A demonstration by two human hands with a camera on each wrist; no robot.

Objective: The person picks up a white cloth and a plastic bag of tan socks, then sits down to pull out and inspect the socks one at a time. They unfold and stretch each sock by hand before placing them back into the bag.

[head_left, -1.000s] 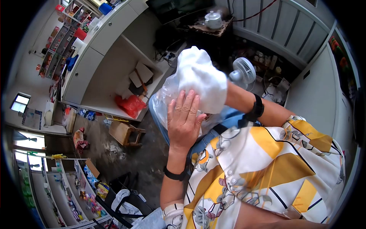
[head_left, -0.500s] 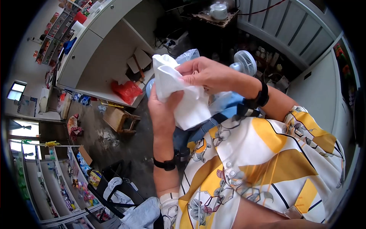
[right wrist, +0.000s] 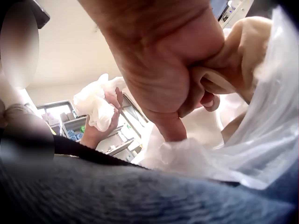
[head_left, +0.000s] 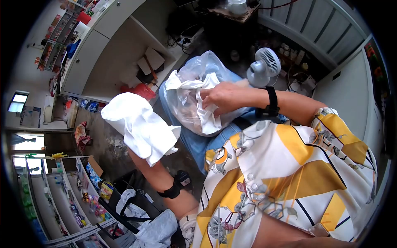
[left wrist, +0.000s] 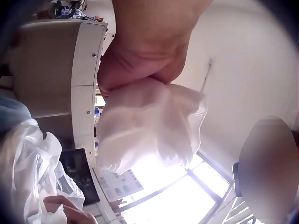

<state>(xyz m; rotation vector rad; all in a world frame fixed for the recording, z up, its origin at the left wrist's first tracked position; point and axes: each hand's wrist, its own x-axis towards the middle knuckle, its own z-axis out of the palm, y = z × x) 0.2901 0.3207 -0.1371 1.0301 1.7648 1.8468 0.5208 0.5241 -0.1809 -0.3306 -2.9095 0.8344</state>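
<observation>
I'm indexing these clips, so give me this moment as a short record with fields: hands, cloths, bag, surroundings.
left hand: raised, mostly under the raised white cloth; finger positions hidden
raised white cloth: draped over the left hand, outside the bag
right hand: at the clear plastic bag, fingers against the other white cloth; whether they pinch it is unclear
clear plastic bag: on the person's lap
other white cloth: partly in the bag
surroundings: white fan beyond the right forearm; red bag near the open cabinet
</observation>
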